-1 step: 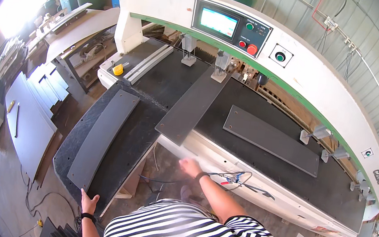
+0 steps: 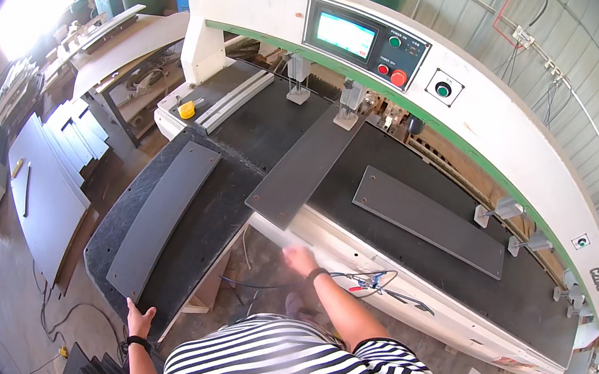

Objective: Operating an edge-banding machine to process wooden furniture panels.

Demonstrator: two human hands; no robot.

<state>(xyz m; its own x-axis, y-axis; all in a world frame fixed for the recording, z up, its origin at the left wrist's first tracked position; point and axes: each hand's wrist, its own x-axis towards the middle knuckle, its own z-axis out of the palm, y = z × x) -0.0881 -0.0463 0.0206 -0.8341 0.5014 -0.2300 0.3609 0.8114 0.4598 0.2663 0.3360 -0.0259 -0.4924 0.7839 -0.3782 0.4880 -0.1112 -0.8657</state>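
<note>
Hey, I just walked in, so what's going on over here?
A person in a striped shirt is at a white machine, with three dark grey panels on its black work surfaces. The left hand is at the near end of the left panel, thumb and fingers apart. The right hand, blurred, is just off the near end of the middle panel. Neither hand touches the right panel.

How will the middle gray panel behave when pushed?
Probably stiff: the middle panel juts past the machine table without visible sag. Lying flat, it should slide, not roll. The clamp foot at its far end might resist.
</note>
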